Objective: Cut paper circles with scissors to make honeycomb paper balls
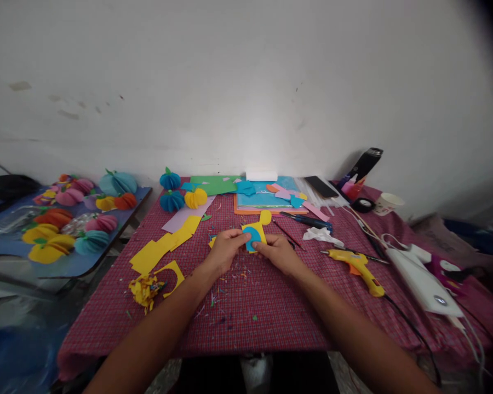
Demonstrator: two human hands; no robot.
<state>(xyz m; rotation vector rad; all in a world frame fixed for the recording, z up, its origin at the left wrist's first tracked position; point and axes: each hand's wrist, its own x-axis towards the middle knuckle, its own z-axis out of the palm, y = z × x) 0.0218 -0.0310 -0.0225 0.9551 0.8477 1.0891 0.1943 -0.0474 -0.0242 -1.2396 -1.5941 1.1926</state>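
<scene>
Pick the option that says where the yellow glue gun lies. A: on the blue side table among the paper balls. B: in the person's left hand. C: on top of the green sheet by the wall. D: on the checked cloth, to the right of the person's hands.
D: the yellow glue gun lies on the checked cloth, right of the right hand, untouched.

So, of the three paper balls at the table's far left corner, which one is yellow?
The yellow paper ball, rightmost of the three; the two blue paper balls sit left of it.

wall (pixel 246 82): white, scuffed | table (pixel 271 317): red checked cloth | side table (pixel 8 249): blue, left
</scene>
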